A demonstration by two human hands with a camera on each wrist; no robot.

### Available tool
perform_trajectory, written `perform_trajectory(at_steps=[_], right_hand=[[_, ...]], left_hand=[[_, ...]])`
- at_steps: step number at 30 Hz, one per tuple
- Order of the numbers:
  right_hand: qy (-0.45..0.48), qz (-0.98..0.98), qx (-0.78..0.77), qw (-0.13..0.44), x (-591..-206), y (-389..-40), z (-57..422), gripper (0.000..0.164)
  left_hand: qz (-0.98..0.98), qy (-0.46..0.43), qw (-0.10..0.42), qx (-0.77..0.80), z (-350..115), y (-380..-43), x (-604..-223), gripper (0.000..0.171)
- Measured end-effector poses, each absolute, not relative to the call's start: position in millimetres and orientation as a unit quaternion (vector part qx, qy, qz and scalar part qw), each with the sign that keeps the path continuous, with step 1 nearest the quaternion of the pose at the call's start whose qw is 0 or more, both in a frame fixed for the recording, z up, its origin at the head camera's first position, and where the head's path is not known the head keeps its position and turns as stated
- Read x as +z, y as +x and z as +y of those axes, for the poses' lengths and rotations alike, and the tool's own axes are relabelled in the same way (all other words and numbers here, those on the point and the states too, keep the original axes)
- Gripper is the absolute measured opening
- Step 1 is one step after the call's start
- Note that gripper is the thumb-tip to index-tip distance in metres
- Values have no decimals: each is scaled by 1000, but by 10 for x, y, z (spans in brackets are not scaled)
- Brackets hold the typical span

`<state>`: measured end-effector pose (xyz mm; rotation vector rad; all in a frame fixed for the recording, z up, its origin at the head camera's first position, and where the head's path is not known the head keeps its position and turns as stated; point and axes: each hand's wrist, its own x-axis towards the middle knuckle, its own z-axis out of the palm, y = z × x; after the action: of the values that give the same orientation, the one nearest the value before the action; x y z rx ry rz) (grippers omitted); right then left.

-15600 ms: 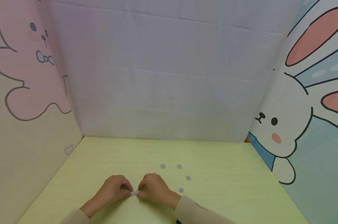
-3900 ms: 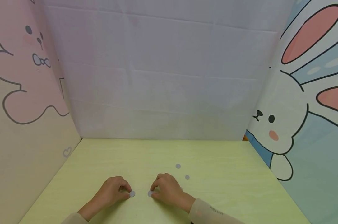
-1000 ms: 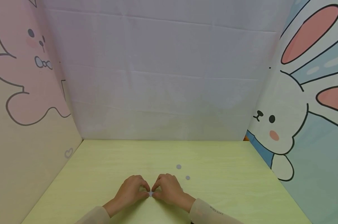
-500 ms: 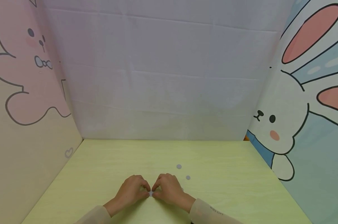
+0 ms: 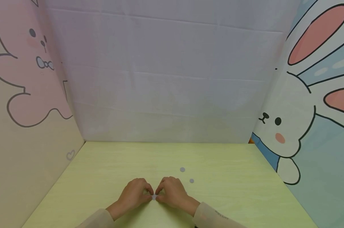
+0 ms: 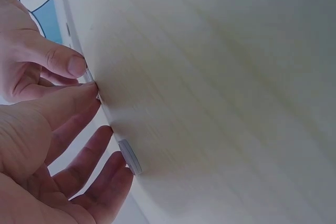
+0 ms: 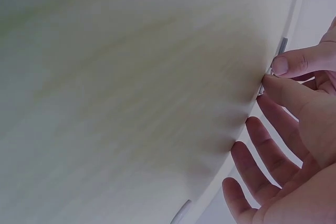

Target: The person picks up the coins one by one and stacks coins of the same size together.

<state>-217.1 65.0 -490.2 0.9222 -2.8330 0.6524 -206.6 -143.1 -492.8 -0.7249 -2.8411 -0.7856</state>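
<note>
A small grey disc (image 5: 153,197) lies at the meeting point of both hands, low over the table. My left hand (image 5: 135,193) pinches it from the left between thumb and fingertips. From the right, my right hand (image 5: 171,192) pinches it in the same way. Fingertips cover most of it, so whether there is one disc or two together I cannot tell. In the left wrist view a thicker grey round piece (image 6: 130,157), like stacked discs, rests on the table beside the left hand's outer fingers.
Two more grey discs (image 5: 182,169) lie on the pale yellow table (image 5: 126,158) beyond the right hand. Part of another disc (image 5: 186,192) peeks out behind that hand. A white backdrop (image 5: 166,79) and printed side panels (image 5: 325,152) border the table.
Since about four seconds ago my left hand has carried its disc rightward to meet the right hand's disc. An upper disc on the table has gone since the earliest frame. The last second shows little movement.
</note>
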Motion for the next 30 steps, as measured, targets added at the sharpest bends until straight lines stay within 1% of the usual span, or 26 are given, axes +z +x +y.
perform_trajectory(at_steps=[10, 16, 20, 24, 30], right_hand=[[306, -927, 213, 43, -4906, -2190, 651, 9], [330, -913, 239, -8, -4887, -2265, 772, 12], [323, -908, 267, -25, -4859, -2354, 940, 13], [290, -908, 301, -12, -4771, -2429, 1152, 12], [267, -910, 315, 32, -4673, -2582, 1448, 16]], left_hand=[[-932, -243, 58, -263, -1454, -2060, -4932, 17], [-932, -242, 55, -264, -1444, -2059, -4938, 16], [-934, -238, 50, -262, -1432, -2063, -4939, 14], [-935, -236, 49, -261, -1419, -2062, -4930, 14], [-935, -233, 51, -261, -1410, -2051, -4930, 14]])
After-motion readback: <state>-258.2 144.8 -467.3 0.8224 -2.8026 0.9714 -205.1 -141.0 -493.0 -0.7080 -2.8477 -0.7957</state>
